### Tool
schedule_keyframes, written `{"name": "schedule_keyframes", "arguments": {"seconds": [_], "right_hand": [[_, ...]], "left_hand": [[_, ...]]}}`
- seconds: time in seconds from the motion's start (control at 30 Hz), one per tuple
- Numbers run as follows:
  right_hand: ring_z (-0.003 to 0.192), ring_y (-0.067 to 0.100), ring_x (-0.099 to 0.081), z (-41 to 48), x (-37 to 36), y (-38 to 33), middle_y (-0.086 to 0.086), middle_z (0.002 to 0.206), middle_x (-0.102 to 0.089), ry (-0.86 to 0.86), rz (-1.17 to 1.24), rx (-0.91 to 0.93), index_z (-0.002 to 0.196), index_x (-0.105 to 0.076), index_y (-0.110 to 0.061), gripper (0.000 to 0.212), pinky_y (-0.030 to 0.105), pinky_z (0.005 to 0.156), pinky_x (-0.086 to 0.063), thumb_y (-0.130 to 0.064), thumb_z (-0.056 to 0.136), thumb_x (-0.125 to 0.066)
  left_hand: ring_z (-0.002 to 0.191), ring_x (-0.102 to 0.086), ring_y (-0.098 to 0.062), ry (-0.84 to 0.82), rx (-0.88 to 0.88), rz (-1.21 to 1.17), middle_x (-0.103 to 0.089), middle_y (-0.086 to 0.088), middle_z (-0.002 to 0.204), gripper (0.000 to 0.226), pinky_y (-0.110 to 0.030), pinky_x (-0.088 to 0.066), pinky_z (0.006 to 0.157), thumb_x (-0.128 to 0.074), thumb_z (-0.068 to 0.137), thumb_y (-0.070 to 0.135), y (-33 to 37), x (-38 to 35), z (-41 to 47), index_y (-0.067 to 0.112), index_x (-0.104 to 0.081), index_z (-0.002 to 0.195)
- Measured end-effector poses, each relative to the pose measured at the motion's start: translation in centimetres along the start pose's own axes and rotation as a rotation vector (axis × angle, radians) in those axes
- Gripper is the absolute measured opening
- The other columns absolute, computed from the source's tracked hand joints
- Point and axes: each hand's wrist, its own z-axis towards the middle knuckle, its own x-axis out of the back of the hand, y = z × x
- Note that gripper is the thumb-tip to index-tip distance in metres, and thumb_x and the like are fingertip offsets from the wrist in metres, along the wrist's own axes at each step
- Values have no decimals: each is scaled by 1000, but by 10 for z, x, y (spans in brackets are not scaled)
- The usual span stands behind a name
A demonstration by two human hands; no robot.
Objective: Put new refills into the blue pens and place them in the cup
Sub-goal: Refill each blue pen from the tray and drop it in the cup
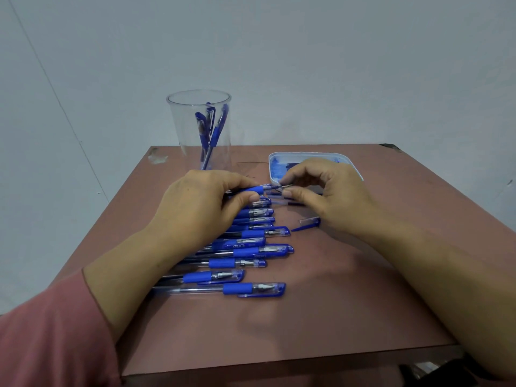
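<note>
My left hand (201,208) grips an uncapped blue pen (258,189) by its barrel, above the table's middle. My right hand (321,194) pinches the pen's metal tip between thumb and forefinger. A row of several capped blue pens (245,250) lies on the brown table (321,303), partly under my left wrist. A loose pen cap (307,224) lies below my right hand. A clear cup (199,129) at the back holds a few blue pens. Behind my right hand lies a thin refill (290,203), partly hidden.
A white tray (279,160) with blue stains stands at the back right, half hidden by my right hand. The table's near edge runs across the bottom; a pale wall rises behind. A pink sleeve covers my left forearm.
</note>
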Motion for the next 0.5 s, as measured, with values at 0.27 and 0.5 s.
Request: {"name": "schedule_keyframes", "arguments": {"seconds": [0.27, 0.5], "right_hand": [[88, 2, -58, 4, 17, 16, -19, 91, -61, -51, -211, -10, 88, -58, -40, 32, 15, 78, -44, -9, 90, -63], [89, 2, -58, 4, 18, 14, -18, 92, -61, -85, -229, -2, 91, -63, -34, 26, 15, 80, -45, -8, 89, -64]], "left_hand": [[72, -49, -3, -3, 61, 71, -70, 15, 90, 27, -23, -40, 65, -61, 88, 47, -6, 3, 3, 40, -68, 112], [75, -50, -2, -31, 102, 34, -68, 18, 90, 23, -24, -41, 68, -63, 87, 44, -8, 3, 5, 40, -69, 109]]}}
